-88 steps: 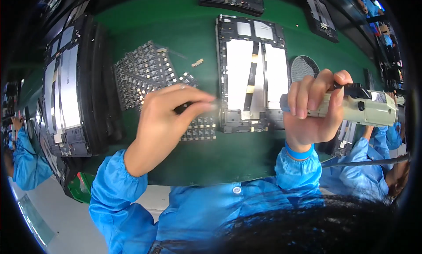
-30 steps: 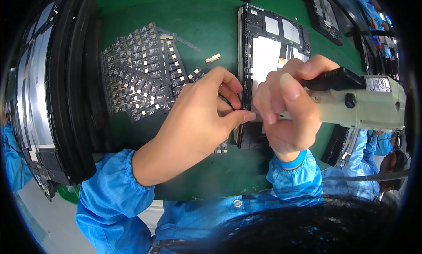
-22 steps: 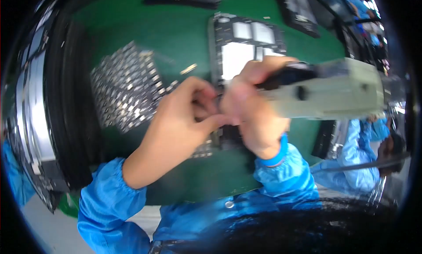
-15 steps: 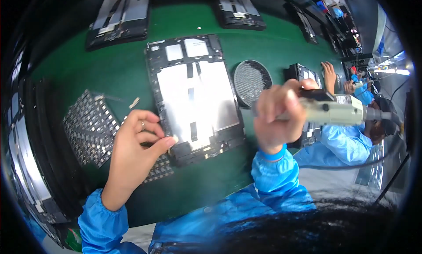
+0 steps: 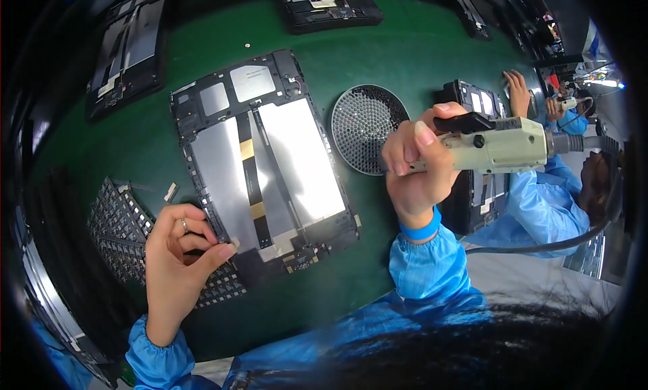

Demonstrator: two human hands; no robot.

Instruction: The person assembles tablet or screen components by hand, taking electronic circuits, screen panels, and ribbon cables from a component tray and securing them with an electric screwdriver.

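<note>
An opened tablet (image 5: 226,143) lies on the green table before me, its bright metal plates and dark flat cables showing. At its near left edge my left hand (image 5: 182,255) is closed in a pinch, thumb and fingertips on the rim. A ring shows on one finger. My right hand (image 5: 425,153) is wrapped round a pale green electric screwdriver (image 5: 513,147) with a black lever, held sideways. Its fingers hover beside a round dish (image 5: 347,137) with a dimpled surface and small bits in it. The screwdriver's tip is hidden behind the fingers.
Small parts lie in sheets (image 5: 115,235) by my left hand. More opened tablets (image 5: 131,52) lie along the far side, and a stack (image 5: 466,204) stands at right. A thick cable (image 5: 574,243) runs from the screwdriver. Another person's hand (image 5: 518,93) is beyond.
The view has shifted, so the table's things appear further left. My right hand has risen slightly beside the dish and is less blurred. My left hand stays at the tablet's edge.
</note>
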